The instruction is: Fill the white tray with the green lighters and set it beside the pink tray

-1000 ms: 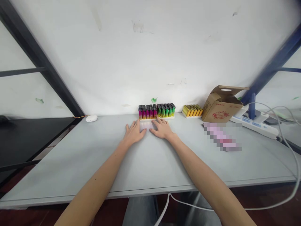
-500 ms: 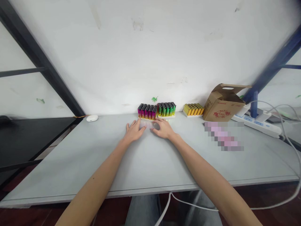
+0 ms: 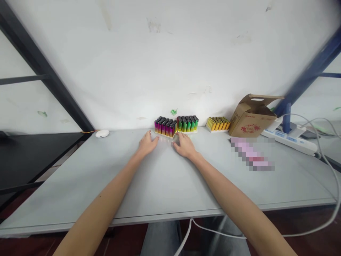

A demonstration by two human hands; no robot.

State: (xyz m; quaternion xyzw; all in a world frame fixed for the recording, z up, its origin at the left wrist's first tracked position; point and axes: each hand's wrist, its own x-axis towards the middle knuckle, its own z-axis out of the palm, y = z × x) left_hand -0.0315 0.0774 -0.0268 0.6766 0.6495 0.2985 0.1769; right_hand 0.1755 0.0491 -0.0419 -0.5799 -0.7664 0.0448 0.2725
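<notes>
Purple-and-yellow lighters with black tops point(image 3: 165, 128) stand upright in a pale tray near the wall, turned slightly askew. Just left of that tray's front corner is my left hand point(image 3: 147, 145), thumb and fingers apart, holding nothing. My right hand point(image 3: 185, 145) rests on the table at the tray's right front corner, its thumb and forefinger spread. Whether its fingertips touch the tray I cannot tell. Behind my right fingers, green-and-yellow lighters point(image 3: 188, 124) fill a second tray beside the purple ones.
Yellow lighters point(image 3: 218, 123) stand in a third tray to the right. Next to them is an open cardboard box point(image 3: 247, 124). A power strip point(image 3: 290, 140) with white cables and a blurred pink item point(image 3: 250, 153) lie farther right. A white oval device point(image 3: 102, 133) sits at the left on the grey table point(image 3: 165, 188).
My left hand has drawn away to the left, from the purple tray's front. The right hand has stayed almost in place. The purple tray now sits at more of an angle.
</notes>
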